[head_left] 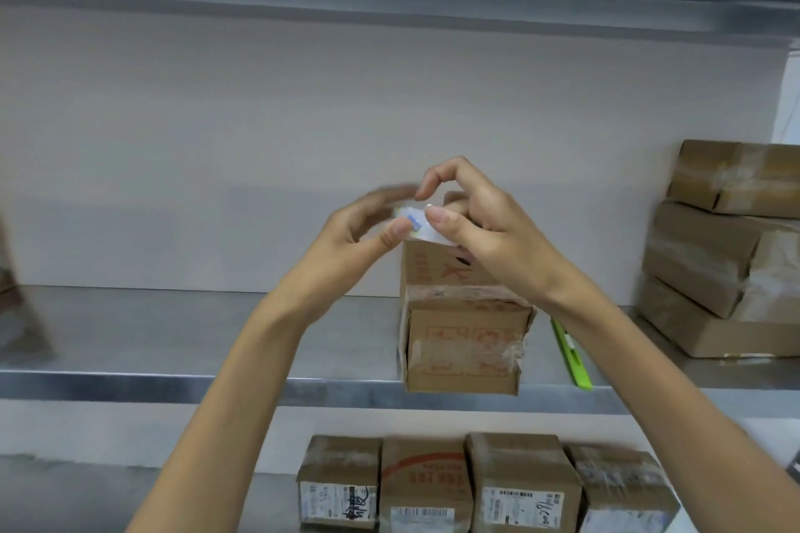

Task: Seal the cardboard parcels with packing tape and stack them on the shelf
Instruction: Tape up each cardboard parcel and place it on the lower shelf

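Observation:
Two small cardboard parcels stand stacked on the steel shelf [173, 385]: a lower parcel [465, 348] wrapped in clear tape and an upper parcel [433, 268] with red print. Above the upper parcel, both hands meet on a small white and blue piece of tape or label [416, 225]. My left hand [368, 229] pinches its left end between thumb and fingers. My right hand [472, 225] pinches its right end with thumb and curled forefinger, and hides the top of the upper parcel.
A green box cutter [571, 355] lies on the shelf right of the stack. A pile of larger taped parcels [718, 255] fills the right end. Several labelled parcels [485, 489] sit in a row on the shelf below. A blurred brown object [17, 316] is at the left edge.

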